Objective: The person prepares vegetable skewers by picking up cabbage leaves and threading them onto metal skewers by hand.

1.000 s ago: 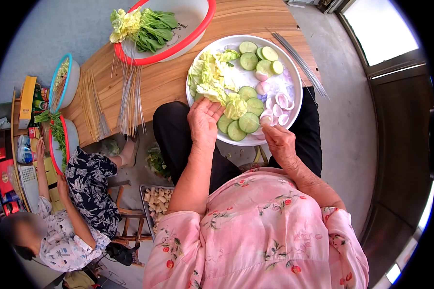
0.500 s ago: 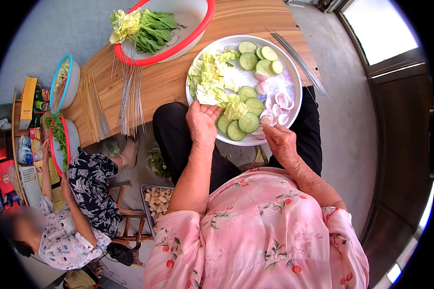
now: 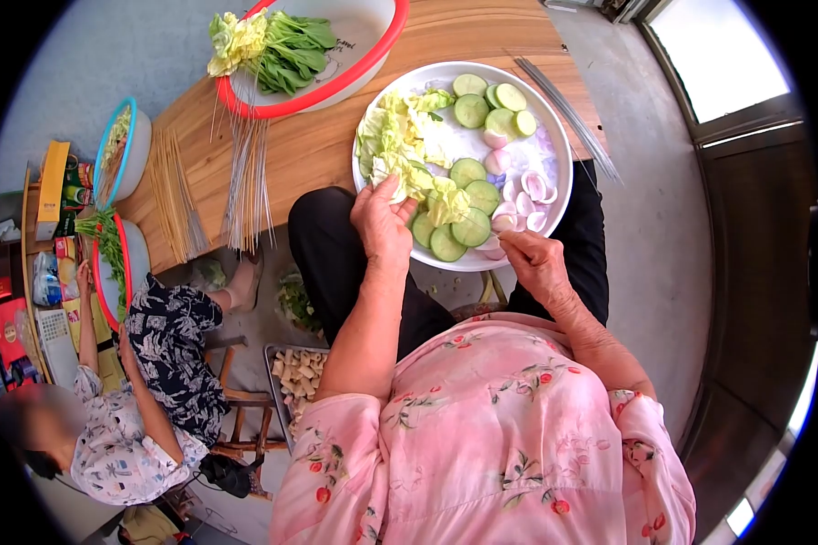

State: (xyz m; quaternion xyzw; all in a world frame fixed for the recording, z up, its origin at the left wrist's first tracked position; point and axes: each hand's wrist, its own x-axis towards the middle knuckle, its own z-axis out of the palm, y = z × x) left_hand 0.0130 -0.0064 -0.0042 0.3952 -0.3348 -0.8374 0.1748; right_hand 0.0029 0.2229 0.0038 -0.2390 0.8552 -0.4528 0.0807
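Observation:
A round white tray (image 3: 559, 195) lies across my lap and the table edge. On it are pale cabbage leaves (image 3: 391, 127), round cucumber slices (image 3: 482, 196) and purple-white onion pieces (image 3: 525, 200). My left hand (image 3: 384, 218) is at the tray's lower left, its thumb and fingers closed on a piece of cabbage leaf. At the lower right rim, my right hand (image 3: 536, 259) is pinched, fingertips together; what it holds is too small to tell. Between my hands lie cabbage and several cucumber slices.
Behind the tray, metal skewers (image 3: 568, 116) lie on the wooden table (image 3: 463, 41). A red-rimmed basin (image 3: 373, 73) holds greens. More skewers (image 3: 245, 182) stand left of it. Another person (image 3: 127, 445) sits at the left by two smaller basins. Chopped pieces fill a metal tray (image 3: 268, 363) below.
My left hand has risen slightly, and its thumb and fingers have closed on the leaf. My right hand has shifted slightly right. The other person's hands have lowered.

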